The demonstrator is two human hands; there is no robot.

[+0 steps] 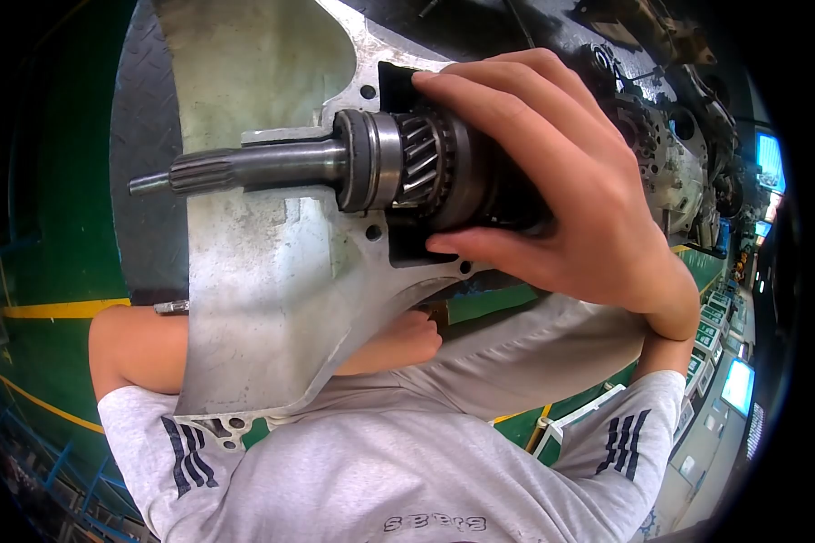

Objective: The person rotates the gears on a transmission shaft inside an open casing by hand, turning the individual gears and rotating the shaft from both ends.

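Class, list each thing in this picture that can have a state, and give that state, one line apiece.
Long grey steel gear shaft: lying sideways, gripped.
Grey cast-metal housing: open, inner wall exposed.
Dark round hole below the shaft: no bolt in it.
Right hand: curled around the shaft's gear end.
Left hand: curled; contents, if any, hidden.

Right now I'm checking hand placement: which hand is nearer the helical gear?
Right. The right hand arches just beside the helical gear; the left hand is farther away, lower in the picture, partly hidden behind the metal housing.
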